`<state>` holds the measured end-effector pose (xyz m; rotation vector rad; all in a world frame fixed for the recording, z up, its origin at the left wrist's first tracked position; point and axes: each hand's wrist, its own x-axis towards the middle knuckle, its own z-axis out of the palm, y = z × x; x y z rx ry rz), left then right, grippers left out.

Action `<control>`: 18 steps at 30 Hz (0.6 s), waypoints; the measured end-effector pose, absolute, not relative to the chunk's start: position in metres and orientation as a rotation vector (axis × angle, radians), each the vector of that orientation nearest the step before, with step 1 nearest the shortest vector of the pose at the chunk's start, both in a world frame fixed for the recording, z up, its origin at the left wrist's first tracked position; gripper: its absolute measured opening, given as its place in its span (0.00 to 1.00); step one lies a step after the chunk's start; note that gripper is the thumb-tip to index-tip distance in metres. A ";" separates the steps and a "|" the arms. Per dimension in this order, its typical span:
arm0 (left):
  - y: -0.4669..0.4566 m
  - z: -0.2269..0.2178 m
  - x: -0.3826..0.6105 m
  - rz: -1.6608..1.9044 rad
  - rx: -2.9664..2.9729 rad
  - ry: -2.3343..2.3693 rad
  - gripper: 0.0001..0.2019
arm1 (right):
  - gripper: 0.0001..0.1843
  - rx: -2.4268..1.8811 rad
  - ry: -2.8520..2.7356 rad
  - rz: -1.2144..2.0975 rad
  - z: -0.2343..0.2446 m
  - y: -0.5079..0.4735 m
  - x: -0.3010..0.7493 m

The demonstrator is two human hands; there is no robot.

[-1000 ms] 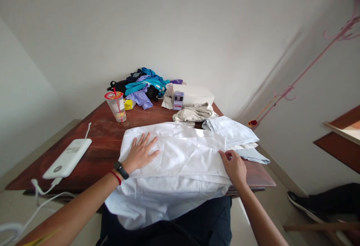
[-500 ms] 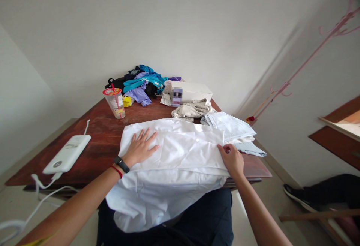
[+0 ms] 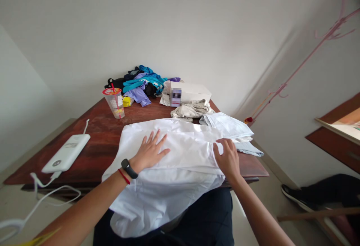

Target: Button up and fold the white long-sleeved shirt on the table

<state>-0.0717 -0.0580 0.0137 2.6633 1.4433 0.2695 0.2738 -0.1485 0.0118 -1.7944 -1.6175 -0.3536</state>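
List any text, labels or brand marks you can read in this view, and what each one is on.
No text here can be read.
Plastic cup: printed label, too small to read.
White power bank: small grey print, too blurred to read.
White box: its end face is pixelated, unreadable.
White shirt under both hands: no print visible.

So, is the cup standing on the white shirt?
No, the cup stands on the bare table, apart from the white shirt.

The left hand (image 3: 150,151) has slid rightward across the white shirt (image 3: 180,152), while the right hand (image 3: 226,158) has drawn the shirt's right edge inward.
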 end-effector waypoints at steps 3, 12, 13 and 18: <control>-0.069 0.005 -0.057 0.354 2.807 1.212 0.32 | 0.22 -1.718 -1.911 -0.245 0.002 -0.147 0.258; -0.078 -0.013 -0.076 0.451 2.880 1.268 0.31 | 0.37 -2.016 -2.175 0.021 -0.030 -0.142 0.268; -0.079 -0.014 -0.078 0.459 2.882 1.280 0.31 | 0.37 -2.026 -2.177 0.033 -0.028 -0.141 0.267; -0.081 -0.014 -0.081 0.434 2.886 1.311 0.31 | 0.38 -2.079 -2.177 0.079 -0.022 -0.139 0.264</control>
